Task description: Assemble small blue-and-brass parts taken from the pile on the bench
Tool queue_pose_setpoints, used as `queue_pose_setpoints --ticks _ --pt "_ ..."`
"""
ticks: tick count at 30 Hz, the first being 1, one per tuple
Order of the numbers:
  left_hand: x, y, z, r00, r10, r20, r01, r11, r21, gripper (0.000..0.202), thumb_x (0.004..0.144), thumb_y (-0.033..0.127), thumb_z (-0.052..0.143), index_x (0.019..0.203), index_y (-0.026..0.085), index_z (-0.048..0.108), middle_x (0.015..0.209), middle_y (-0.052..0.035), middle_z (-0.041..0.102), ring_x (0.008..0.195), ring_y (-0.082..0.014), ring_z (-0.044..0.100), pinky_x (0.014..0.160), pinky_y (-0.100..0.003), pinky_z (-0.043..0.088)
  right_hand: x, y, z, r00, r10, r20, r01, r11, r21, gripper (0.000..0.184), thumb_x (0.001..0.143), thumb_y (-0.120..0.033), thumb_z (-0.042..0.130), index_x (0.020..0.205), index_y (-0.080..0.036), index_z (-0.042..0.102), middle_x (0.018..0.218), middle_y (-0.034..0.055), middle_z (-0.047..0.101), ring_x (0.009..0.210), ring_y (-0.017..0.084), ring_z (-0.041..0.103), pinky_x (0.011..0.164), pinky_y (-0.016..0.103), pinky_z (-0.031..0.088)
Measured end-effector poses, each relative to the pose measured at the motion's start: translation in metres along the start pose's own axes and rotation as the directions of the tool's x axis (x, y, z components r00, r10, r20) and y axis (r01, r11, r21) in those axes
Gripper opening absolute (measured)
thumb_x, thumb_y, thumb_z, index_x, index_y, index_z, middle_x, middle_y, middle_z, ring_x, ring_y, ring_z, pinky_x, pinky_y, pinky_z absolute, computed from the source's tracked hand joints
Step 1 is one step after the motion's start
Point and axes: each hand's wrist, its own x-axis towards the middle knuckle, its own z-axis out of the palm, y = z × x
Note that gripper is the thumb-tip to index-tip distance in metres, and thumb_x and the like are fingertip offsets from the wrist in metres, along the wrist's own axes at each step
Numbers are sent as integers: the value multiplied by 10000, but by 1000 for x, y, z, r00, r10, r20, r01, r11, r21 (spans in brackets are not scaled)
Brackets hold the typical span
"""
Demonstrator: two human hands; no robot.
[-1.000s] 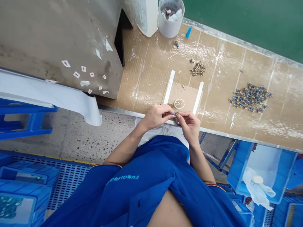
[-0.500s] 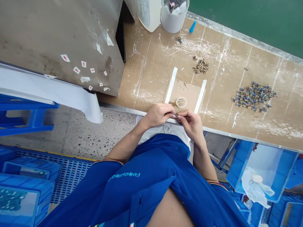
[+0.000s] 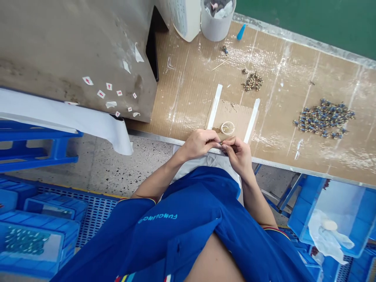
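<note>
Presently, one item is in hand: a tiny dark-and-gold piece (image 3: 221,143), apparently metal, sits just on the near side of the small round pale dish (image 3: 221,128). The left hand (image 3: 201,143) pinches it between thumb and fingertips; the right hand (image 3: 239,152) meets it from the other side in a similarly narrow pinch. The fingers cover most of the piece, so its shape and condition cannot be verified.

Work on this piece is judged incomplete, as both hands are engaged on it. A thin yellowish strand (image 3: 227,128) lies in the dish; its use cannot be established.

Stock is noted at three places. A large loose heap of blue-and-gold metallic pieces (image 3: 324,118) lies well to the right of the dish. A smaller heap of mostly gold pieces (image 3: 253,81) lies beyond the dish and to its right. A little blue-and-gold cluster (image 3: 225,49) lies farther beyond the dish.

The heaps are consistent with piece-by-piece handling of a sizeable batch. Which heap is finished and which outstanding is not shown; the remaining quantity therefore cannot be stated.
</note>
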Motion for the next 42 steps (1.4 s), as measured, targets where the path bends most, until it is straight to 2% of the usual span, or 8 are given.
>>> queue_pose_setpoints --ticks 9,13,21,28,35,38,40,42 --pt "1 5 -3 1000 6 -25 -7 999 -49 98 903 185 692 855 104 718 768 -25 707 687 -88 625 659 -180 444 -1 2 -1 997 15 -76 -7 995 99 337 806 -478 722 816 -147 658 783 44 682 651 64 619 618 181 550" --pt "3 5 -3 1000 11 -2 -11 999 -39 133 921 170 656 827 110 729 790 -27 726 696 -89 642 669 -181 451 -1 2 -5 1000 17 -21 -14 994 108 261 823 -404 705 813 -146 663 791 44 689 666 63 639 627 169 561" --pt "0 1 -2 998 -8 70 7 1000 6 159 891 171 638 763 127 724 752 -23 722 645 -99 632 646 -208 432 6 -5 -14 982 37 185 -51 996 73 149 822 -264 634 745 -137 621 759 24 687 666 49 656 634 138 558" --pt "-2 2 1 999 20 34 -21 999 24 158 886 128 605 754 111 691 732 -14 714 648 -97 641 629 -198 422 3 -4 -7 993 -8 117 10 1000 -16 180 847 -280 607 736 -139 603 743 31 699 676 75 681 629 162 554" --pt "-2 3 0 995 -34 91 28 998 59 167 898 134 606 760 125 700 741 -23 717 682 -117 652 675 -224 446 -1 4 -6 994 18 108 -16 1000 -26 227 867 -350 621 780 -141 629 801 57 728 721 111 710 662 210 577" --pt "1 14 -2 991 -108 74 106 994 33 96 898 182 666 866 120 732 827 -49 740 732 -125 680 689 -217 483 -1 -2 -12 989 26 143 -27 1000 2 279 849 -418 646 830 -141 666 795 59 726 688 102 692 639 207 567" --pt "-3 31 -13 979 -206 8 206 979 -2 201 867 248 735 1024 123 733 923 -70 751 761 -134 697 665 -209 512 0 -6 -27 998 -5 60 8 999 -46 292 835 -433 661 837 -142 690 796 58 722 695 92 677 648 202 554" --pt "-20 53 -38 980 -195 31 196 981 -16 170 897 312 712 947 150 732 859 -53 740 707 -130 685 574 -196 496 3 -6 -54 981 -72 -178 48 990 -135 291 816 -434 680 819 -143 691 816 56 718 731 87 663 697 209 548"
